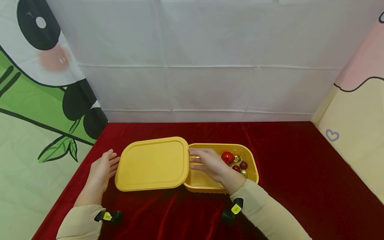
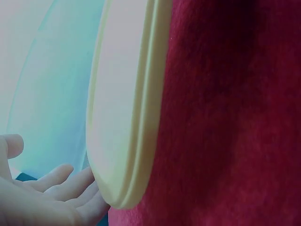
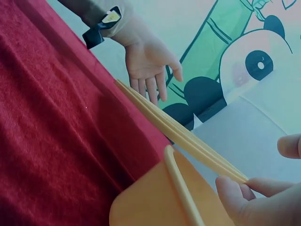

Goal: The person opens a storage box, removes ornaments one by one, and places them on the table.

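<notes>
A yellow rectangular lid (image 1: pixel 153 163) lies between the two hands, its right end beside the left rim of a yellow box (image 1: pixel 202 180). Several red and gold ball ornaments (image 1: pixel 227 158) sit in the box's right part. My left hand (image 1: pixel 102 170) touches the lid's left edge with extended fingers, thumb apart, as the left wrist view shows. At the lid's right edge, my right hand (image 1: pixel 210 163) touches with its fingertips, reaching over the box. In the right wrist view the thumb (image 3: pixel 289 146) stands away from the lid (image 3: pixel 188 141). The right forearm hides part of the box.
Red velvet cloth (image 1: pixel 294 173) covers the table. A plain pale curtain (image 1: pixel 210 86) hangs behind it, with a cartoon-printed sheet (image 1: pixel 54 100) on the left and another printed sheet (image 1: pixel 357 130) on the right. Each wrist wears a small black camera (image 1: pixel 117 217).
</notes>
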Action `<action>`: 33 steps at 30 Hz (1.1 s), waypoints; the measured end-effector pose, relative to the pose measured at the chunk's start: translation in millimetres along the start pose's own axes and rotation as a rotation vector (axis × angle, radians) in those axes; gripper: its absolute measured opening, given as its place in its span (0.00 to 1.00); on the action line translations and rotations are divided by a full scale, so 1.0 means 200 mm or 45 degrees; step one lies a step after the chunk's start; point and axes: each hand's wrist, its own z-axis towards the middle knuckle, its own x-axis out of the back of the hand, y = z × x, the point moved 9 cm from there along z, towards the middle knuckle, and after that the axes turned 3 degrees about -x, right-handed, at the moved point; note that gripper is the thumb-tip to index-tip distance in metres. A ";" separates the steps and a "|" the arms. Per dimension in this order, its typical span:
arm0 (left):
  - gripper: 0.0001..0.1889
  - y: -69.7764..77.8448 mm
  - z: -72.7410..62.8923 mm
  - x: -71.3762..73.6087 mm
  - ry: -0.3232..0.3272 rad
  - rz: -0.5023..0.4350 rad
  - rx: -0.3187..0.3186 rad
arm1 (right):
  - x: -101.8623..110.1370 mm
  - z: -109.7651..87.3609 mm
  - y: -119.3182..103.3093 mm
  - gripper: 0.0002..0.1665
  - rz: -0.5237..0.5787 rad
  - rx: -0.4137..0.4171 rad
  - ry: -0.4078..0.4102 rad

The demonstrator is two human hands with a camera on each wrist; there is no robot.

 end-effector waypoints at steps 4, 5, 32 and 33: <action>0.43 -0.02 0.01 0.03 0.025 0.009 0.010 | -0.03 0.01 0.01 0.27 -0.020 0.017 -0.017; 0.43 -0.02 0.02 0.04 0.030 0.010 0.012 | -0.04 0.01 0.01 0.27 -0.023 0.019 -0.022; 0.41 -0.09 0.10 0.24 0.208 0.061 0.069 | -0.29 0.10 0.01 0.28 -0.138 -0.009 -0.165; 0.42 -0.10 0.11 0.25 0.212 0.061 0.070 | -0.30 0.11 0.01 0.28 -0.147 -0.008 -0.166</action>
